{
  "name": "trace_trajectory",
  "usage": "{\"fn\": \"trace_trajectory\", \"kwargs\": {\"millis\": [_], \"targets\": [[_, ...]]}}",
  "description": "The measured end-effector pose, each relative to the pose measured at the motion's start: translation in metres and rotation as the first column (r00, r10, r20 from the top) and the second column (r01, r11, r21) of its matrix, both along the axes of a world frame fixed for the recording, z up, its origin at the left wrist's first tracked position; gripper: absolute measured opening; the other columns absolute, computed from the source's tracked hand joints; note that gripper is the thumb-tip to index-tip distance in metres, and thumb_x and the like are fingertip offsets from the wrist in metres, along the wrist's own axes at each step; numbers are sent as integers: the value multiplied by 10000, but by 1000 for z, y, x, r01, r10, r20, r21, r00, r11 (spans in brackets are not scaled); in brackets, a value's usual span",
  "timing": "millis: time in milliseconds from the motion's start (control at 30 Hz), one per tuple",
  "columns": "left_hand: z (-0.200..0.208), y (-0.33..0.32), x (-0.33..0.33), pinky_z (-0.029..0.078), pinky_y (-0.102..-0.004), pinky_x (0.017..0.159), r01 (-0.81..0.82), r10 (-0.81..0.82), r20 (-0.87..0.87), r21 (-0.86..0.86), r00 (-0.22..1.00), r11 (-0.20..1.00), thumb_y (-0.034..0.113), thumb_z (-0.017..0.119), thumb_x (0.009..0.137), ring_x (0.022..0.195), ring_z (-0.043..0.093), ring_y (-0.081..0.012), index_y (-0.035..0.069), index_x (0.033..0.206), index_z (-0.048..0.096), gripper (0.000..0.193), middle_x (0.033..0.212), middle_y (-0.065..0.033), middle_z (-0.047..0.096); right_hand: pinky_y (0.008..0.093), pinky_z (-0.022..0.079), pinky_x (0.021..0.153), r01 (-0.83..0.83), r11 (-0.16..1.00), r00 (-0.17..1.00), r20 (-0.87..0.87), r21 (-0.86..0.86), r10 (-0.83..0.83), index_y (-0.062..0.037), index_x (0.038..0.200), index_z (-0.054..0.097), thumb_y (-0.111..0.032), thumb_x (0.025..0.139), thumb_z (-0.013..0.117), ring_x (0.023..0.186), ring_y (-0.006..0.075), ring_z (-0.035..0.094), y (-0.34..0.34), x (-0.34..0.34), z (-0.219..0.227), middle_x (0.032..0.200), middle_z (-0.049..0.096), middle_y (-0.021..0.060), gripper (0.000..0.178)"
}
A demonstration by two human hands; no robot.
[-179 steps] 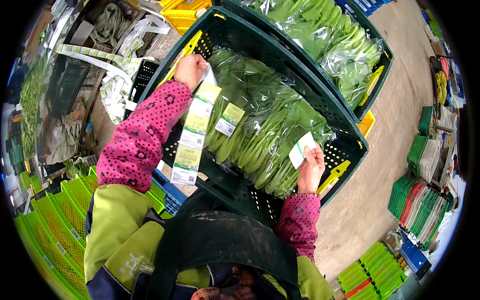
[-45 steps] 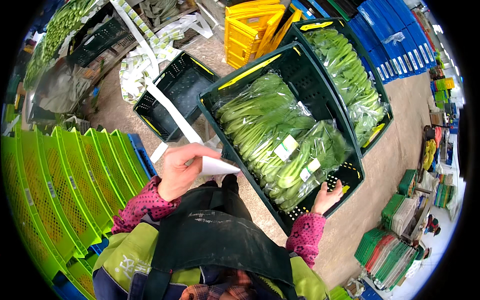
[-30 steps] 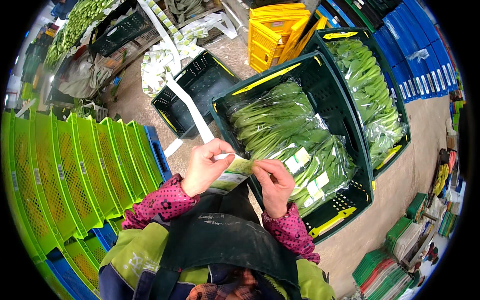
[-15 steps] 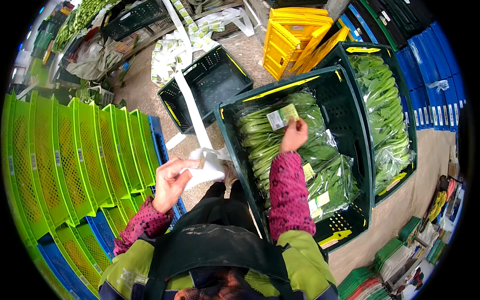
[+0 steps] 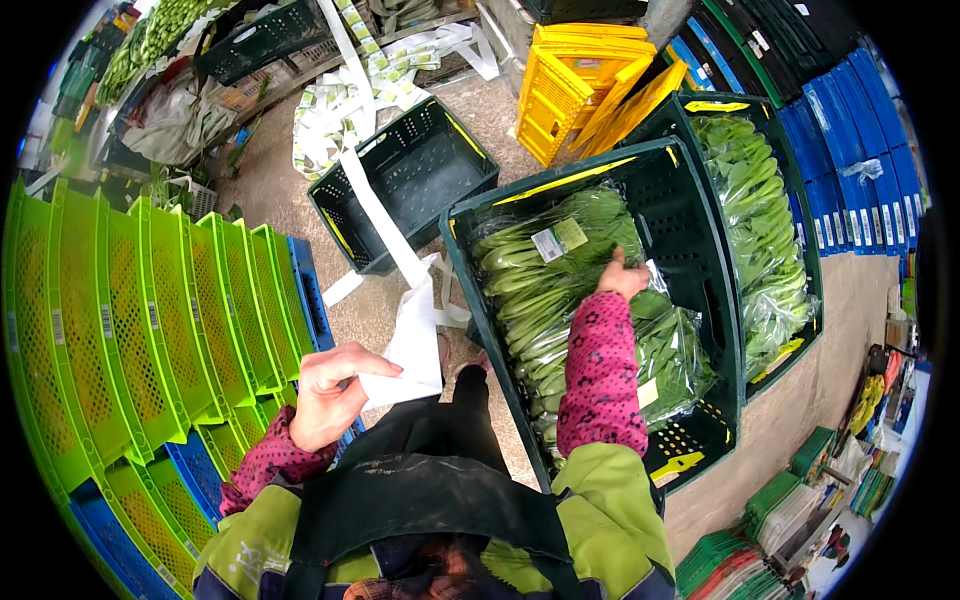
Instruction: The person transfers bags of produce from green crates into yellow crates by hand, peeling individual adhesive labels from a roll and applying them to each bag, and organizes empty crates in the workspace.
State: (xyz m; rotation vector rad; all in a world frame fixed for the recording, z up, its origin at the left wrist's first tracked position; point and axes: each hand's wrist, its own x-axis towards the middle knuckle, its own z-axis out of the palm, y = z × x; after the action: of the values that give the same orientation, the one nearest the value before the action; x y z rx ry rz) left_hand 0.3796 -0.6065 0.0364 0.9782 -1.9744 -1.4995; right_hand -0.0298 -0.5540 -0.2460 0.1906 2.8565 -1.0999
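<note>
My left hand [image 5: 335, 385] is closed on a white label backing strip [image 5: 415, 345], pinched between thumb and fingers. The strip runs up and away across a dark green crate [image 5: 405, 180] on the floor. My right hand [image 5: 622, 275] reaches into the larger dark green crate [image 5: 560, 180], with thumb and fingers round a fold of a clear bag of leafy greens [image 5: 600, 212]; its fingertips are partly hidden. A pale green and white label [image 5: 558, 240] lies flat on that bag. Another bagged bunch [image 5: 675, 350] with a label rests nearer in the crate.
Another crate of bagged greens [image 5: 745, 220] stands to the right. Folded yellow crates [image 5: 565, 90] lean beyond. Stacked lime green crates [image 5: 130, 320] line the left, blue crates [image 5: 860, 170] the far right. A heap of label strip [image 5: 340, 125] lies on the floor.
My right hand has let go of the label, now on the bag, and moved right to the leaves. My left hand has drawn the white strip nearer, lower and more spread out.
</note>
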Motion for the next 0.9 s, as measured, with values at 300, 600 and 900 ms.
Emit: {"fn": "trace_trajectory", "kwargs": {"millis": [300, 600, 900], "targets": [[-5, -2, 24, 502, -261, 638, 5, -6, 28, 41, 1000, 999, -80, 622, 790, 714, 661, -157, 7, 853, 684, 124, 778, -89, 684, 301, 375, 519, 12, 732, 973, 176, -682, 148, -89, 645, 527, -147, 762, 792, 571, 114, 491, 1, -32, -28, 650, 577, 18, 295], [3, -13, 13, 463, -258, 670, 3, -4, -35, -43, 999, 999, -136, 557, 744, 761, 620, -164, 18, 952, 691, 292, 828, -82, 640, 355, 554, 640, -147, 463, 963, -20, -874, 268, -95, 820, 521, -102, 869, 684, 728, 118, 539, 60, 120, 187, 793, 535, 4, 170], [5, -19, -18, 465, -277, 699, 29, -61, -179, -174, 982, 984, -163, 505, 709, 793, 615, -182, 1, 853, 691, 286, 832, -89, 640, 310, 538, 633, -6, 462, 999, 11, -887, 35, -109, 867, 533, -130, 905, 611, 822, 161, 617, 229, 98, 311, 927, 619, 32, 89]]}}
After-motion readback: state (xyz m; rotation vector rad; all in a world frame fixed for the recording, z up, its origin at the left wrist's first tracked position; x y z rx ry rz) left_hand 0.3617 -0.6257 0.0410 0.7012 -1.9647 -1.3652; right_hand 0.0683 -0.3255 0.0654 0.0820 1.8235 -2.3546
